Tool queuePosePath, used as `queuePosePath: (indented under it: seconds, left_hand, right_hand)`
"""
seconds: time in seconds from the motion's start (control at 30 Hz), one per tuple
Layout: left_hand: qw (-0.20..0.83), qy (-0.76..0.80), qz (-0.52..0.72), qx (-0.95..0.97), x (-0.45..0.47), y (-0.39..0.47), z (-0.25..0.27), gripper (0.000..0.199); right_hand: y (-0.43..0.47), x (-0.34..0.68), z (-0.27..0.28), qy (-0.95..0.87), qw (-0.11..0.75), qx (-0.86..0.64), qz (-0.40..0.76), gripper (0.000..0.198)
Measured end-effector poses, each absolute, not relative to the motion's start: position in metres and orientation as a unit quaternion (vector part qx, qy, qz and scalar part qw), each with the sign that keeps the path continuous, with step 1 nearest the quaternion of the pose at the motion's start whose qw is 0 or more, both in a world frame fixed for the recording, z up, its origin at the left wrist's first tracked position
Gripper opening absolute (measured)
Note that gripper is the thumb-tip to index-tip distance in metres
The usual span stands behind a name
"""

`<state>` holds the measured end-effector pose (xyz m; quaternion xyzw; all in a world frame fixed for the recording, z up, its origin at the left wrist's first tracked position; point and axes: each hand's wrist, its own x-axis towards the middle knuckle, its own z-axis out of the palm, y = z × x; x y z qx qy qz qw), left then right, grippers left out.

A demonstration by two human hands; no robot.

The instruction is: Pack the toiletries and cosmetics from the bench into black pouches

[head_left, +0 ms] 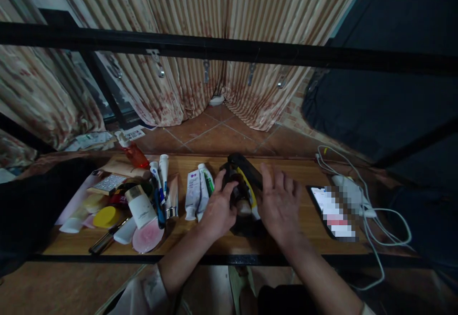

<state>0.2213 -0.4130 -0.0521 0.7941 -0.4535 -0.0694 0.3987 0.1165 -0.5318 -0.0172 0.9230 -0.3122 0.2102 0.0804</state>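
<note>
My left hand [218, 206] is closed at the left side of a cluster of dark things on the wooden board, its thumb and fingers bent around a part too dark to name. My right hand [281, 205] lies with fingers stretched out against the cluster's right side, touching a long black piece [248, 169]. Between the hands a yellow-edged item [253, 200] and a brownish, bottle-like shape [244, 206] show; the fingers and shadow hide the rest. Just left of my left hand lie a white tube with purple print [193, 191] and a white-and-green tube [206, 183].
Left on the wooden board [300, 238] are a white bottle [140, 207], yellow lid [106, 216], pink disc [148, 236], toothbrushes [159, 200] and red pump bottle [135, 155]. A phone [332, 215] and white cables [368, 210] lie right. A black bar [229, 50] crosses ahead.
</note>
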Motion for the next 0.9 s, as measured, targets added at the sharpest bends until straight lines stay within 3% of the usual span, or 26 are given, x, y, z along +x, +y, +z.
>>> queuePosePath:
  seconds: [0.1, 0.27, 0.33, 0.43, 0.57, 0.9]
  left_hand:
    - [0.365, -0.468, -0.054, 0.803, 0.225, -0.406, -0.063, 0.067]
    - [0.183, -0.523, -0.06, 0.83, 0.221, -0.405, -0.065, 0.09]
    - [0.115, -0.528, -0.053, 0.84, 0.217, -0.411, -0.063, 0.084]
    - [0.081, -0.528, -0.036, 0.845, 0.214, -0.418, -0.063, 0.068]
    - [0.104, -0.512, -0.05, 0.851, 0.215, -0.417, -0.065, 0.06]
    - [0.285, -0.484, -0.047, 0.826, 0.216, -0.417, -0.075, 0.057]
  right_hand:
    - [-0.542, 0.126, -0.027, -0.332, 0.052, 0.913, 0.231, 0.059]
    - [-0.565, 0.119, -0.047, -0.394, -0.189, 0.879, 0.19, 0.051]
    - [-0.566, 0.116, -0.048, -0.368, -0.245, 0.876, 0.191, 0.044]
    - [-0.566, 0.114, -0.046, -0.368, -0.257, 0.871, 0.201, 0.042]
    - [-0.579, 0.109, -0.045, -0.405, -0.238, 0.858, 0.206, 0.041]
    - [-0.582, 0.105, -0.039, -0.407, -0.267, 0.844, 0.225, 0.038]
